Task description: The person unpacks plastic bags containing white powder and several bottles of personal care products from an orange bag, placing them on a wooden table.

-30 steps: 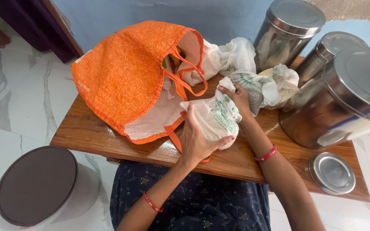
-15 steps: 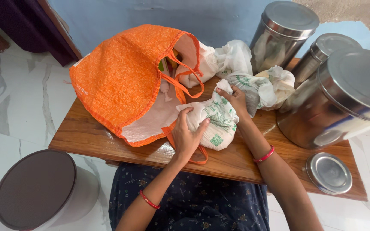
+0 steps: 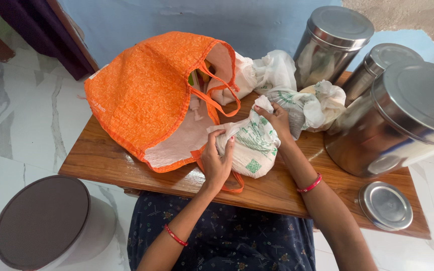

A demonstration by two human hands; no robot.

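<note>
Left hand (image 3: pixel 217 159): fingers pinched on near-left edge of white green-printed plastic bag (image 3: pixel 249 145). Right hand (image 3: pixel 278 118): fingers closed on bag's bunched top. Bag resting on brown wooden table (image 3: pixel 106 155), touching open orange woven tote (image 3: pixel 151 95).

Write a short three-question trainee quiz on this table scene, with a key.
1. True or false: both hands grip the white plastic bag with green print.
2. What lies open just left of that bag? A) orange woven bag B) cardboard box C) blue basket
3. Fill in: a loose steel ____ lies flat near the wooden table's right corner.

Key:
1. True: the left hand and right hand both pinch it.
2. A, the orange woven bag.
3. lid.
</note>
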